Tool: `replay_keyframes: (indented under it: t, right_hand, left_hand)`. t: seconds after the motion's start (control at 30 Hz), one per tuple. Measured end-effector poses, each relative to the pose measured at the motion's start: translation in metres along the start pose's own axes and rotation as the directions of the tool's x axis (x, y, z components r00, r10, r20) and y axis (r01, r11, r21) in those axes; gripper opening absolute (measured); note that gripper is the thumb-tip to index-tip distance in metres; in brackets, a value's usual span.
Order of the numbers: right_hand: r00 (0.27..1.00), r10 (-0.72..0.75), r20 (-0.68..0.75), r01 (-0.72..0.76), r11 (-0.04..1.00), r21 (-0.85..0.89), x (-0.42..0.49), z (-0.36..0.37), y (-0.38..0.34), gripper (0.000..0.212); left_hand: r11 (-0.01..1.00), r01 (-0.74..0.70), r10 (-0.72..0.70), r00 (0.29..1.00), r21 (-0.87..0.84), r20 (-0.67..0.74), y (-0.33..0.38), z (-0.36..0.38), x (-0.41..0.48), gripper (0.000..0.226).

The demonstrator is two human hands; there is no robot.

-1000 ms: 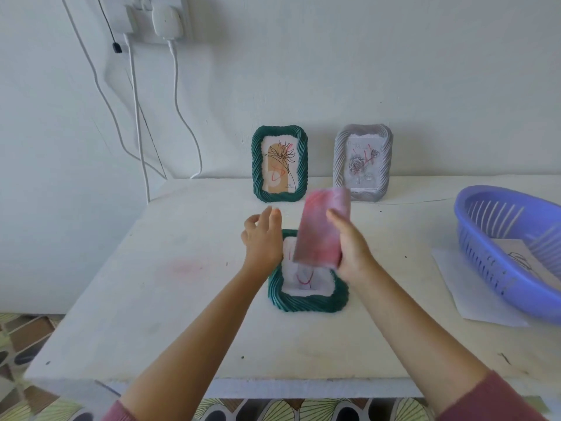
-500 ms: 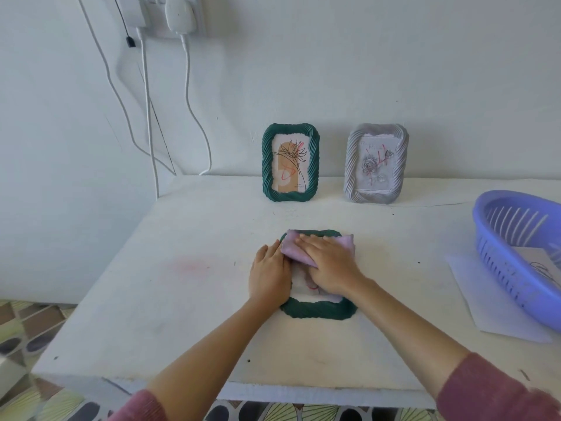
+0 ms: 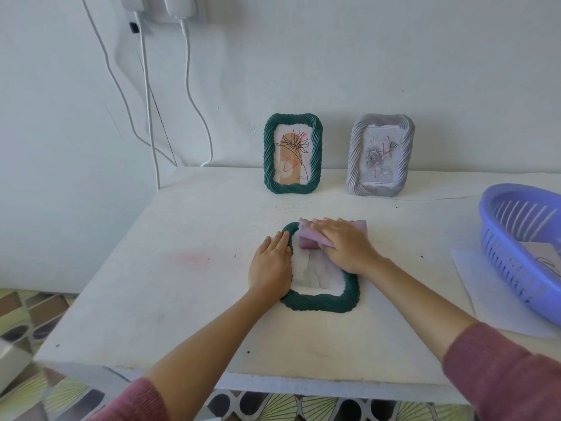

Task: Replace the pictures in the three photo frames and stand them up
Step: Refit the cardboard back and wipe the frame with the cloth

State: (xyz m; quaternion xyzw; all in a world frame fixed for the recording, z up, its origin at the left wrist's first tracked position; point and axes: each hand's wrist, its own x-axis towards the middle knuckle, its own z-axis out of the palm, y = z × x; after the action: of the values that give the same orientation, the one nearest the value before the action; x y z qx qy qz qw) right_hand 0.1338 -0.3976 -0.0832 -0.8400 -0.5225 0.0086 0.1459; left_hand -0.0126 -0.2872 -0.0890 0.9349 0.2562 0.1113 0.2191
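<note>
A dark green photo frame (image 3: 321, 302) lies flat in the middle of the white table (image 3: 182, 299), with white paper showing in its opening. My left hand (image 3: 270, 265) rests flat on the frame's left side, fingers together. My right hand (image 3: 346, 244) presses a pinkish backing panel (image 3: 306, 238) down onto the frame's upper part. Two frames stand at the back against the wall: a green frame (image 3: 293, 154) with a flower drawing and a grey frame (image 3: 381, 156) with a rose drawing.
A purple plastic basket (image 3: 522, 247) holding a sheet with a drawing sits at the right, on a white sheet of paper (image 3: 498, 302). Charger cables (image 3: 145, 101) hang from wall plugs at the upper left. The table's front edge is near me.
My right hand brought the pinkish panel down from mid-air onto the lying frame and now presses it flat. My left hand settled onto the frame's left side.
</note>
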Motion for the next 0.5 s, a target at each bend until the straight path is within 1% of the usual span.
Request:
replay_keyframes:
  t: [0.07, 0.13, 0.17, 0.23, 0.27, 0.33, 0.4, 0.43, 0.47, 0.5]
  right_hand:
    - [0.993, -0.108, 0.051, 0.106, 0.993, 0.043, -0.015, 0.003, -0.008, 0.049]
    - [0.965, -0.241, 0.102, 0.228, 0.965, 0.126, -0.048, -0.002, -0.01, 0.05]
    - [0.951, -0.286, 0.116, 0.268, 0.952, 0.149, -0.065, -0.003, -0.006, 0.05]
    - [0.941, -0.319, 0.111, 0.302, 0.943, 0.141, -0.08, -0.008, 0.007, 0.048]
    - [0.948, -0.302, 0.105, 0.289, 0.949, 0.125, -0.076, -0.012, 0.013, 0.046]
    - [0.974, -0.217, 0.07, 0.213, 0.975, 0.064, -0.054, -0.017, 0.02, 0.041]
    - [0.997, -0.074, -0.01, 0.075, 0.997, 0.019, -0.026, -0.015, 0.02, 0.039]
    - [1.0, 0.0, -0.019, 0.0, 1.0, 0.009, -0.014, -0.01, 0.016, 0.039]
    - [0.999, 0.043, -0.017, -0.042, 0.999, 0.012, -0.007, -0.006, 0.009, 0.041]
    - [0.999, 0.038, -0.004, -0.038, 0.999, 0.02, -0.005, 0.0, -0.001, 0.044]
  left_hand:
    - [0.999, -0.029, 0.029, 1.0, 0.037, 0.005, -0.001, 0.001, 0.0, 0.048]
    - [1.0, -0.002, 0.001, 1.0, 0.016, 0.012, -0.005, 0.004, 0.003, 0.049]
    - [1.0, 0.029, -0.029, 0.999, -0.007, 0.019, -0.005, 0.004, 0.003, 0.049]
    - [0.999, 0.039, -0.039, 0.999, -0.015, 0.028, -0.004, 0.005, 0.004, 0.048]
    - [1.0, 0.028, -0.028, 0.999, -0.006, 0.031, -0.003, 0.005, 0.004, 0.048]
    - [1.0, 0.005, -0.005, 0.999, 0.006, 0.04, -0.003, 0.004, 0.003, 0.048]
    - [1.0, 0.007, -0.007, 0.999, -0.002, 0.041, -0.004, 0.005, 0.003, 0.048]
    - [1.0, 0.013, -0.012, 0.999, -0.01, 0.035, -0.004, 0.006, 0.004, 0.048]
    - [1.0, 0.012, -0.012, 1.0, -0.008, 0.028, -0.004, 0.005, 0.004, 0.048]
    - [1.0, 0.005, -0.005, 1.0, 0.003, 0.023, -0.003, 0.005, 0.003, 0.048]
